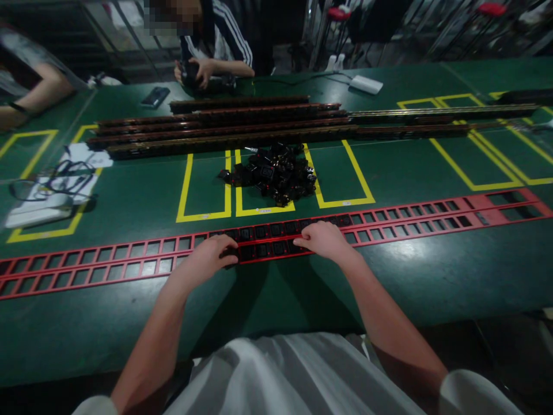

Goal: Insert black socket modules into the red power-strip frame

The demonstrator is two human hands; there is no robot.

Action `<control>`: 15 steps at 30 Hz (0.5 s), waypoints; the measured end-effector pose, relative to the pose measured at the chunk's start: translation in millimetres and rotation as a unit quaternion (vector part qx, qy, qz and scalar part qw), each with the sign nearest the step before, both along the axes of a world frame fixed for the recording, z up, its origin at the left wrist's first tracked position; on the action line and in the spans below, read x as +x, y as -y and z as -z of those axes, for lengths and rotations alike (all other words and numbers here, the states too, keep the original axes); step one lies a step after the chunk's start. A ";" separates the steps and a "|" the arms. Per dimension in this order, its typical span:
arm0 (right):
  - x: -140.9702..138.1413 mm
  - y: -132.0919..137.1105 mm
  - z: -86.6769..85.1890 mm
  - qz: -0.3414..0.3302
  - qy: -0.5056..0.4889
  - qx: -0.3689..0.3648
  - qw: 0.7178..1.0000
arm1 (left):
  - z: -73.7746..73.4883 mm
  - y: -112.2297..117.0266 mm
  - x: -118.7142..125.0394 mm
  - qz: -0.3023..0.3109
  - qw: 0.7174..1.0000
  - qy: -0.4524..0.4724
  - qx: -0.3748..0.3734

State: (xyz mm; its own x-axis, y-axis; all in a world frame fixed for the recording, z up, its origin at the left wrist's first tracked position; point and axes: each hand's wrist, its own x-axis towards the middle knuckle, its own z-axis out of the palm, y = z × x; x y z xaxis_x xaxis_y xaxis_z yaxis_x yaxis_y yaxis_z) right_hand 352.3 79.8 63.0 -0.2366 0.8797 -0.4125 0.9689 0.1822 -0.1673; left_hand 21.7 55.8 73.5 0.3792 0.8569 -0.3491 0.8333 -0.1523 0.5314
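Observation:
A long red metal frame [168, 255] with two rows of square openings lies across the green table. Black power sockets [280, 248] fill its middle openings in both rows. My left hand [211, 255] curls over the left end of the filled part, thumb and fingers closed around a dark socket in the front row. Over the right side of the filled openings is my right hand [326, 239], its fingertips pinched together at the frame. What lies between those fingertips is hidden. Behind the frame sits a pile of loose black sockets [276, 173].
Long dark metal strips [224, 127] lie stacked behind the pile. A white power strip [41, 212] with a coiled cable [71, 176] rests at the left. Yellow tape [184, 187] marks rectangles on the table [415, 276]. Across it, a co-worker's hands [203, 70] hold a dark object.

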 end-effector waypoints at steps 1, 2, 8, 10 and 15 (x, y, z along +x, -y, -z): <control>-0.4 0.0 -0.7 0.001 0.001 -0.002 1.000 | 0.9 -0.7 1.3 0.008 1.000 -0.001 0.001; -0.7 0.1 -1.3 0.000 0.002 -0.002 1.000 | 1.8 -1.8 2.1 0.014 1.000 -0.003 0.006; -1.3 0.9 -2.8 -0.003 -0.001 -0.003 1.000 | 5.4 -10.2 3.5 0.061 0.998 -0.018 0.010; -0.8 1.4 -2.5 -0.002 -0.004 -0.001 1.000 | 6.5 -12.2 4.8 0.064 0.998 -0.026 0.012; 0.2 2.1 -1.1 -0.003 -0.010 0.005 1.000 | 6.1 -14.6 9.1 0.076 0.995 -0.065 0.031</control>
State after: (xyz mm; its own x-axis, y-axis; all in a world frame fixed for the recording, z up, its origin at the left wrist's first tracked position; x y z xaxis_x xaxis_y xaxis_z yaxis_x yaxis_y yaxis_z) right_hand 352.4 77.7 64.0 -0.2498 0.8827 -0.3981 0.9644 0.1901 -0.1837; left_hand 30.7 70.4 67.4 0.4613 0.8144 -0.3521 0.8590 -0.3105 0.4071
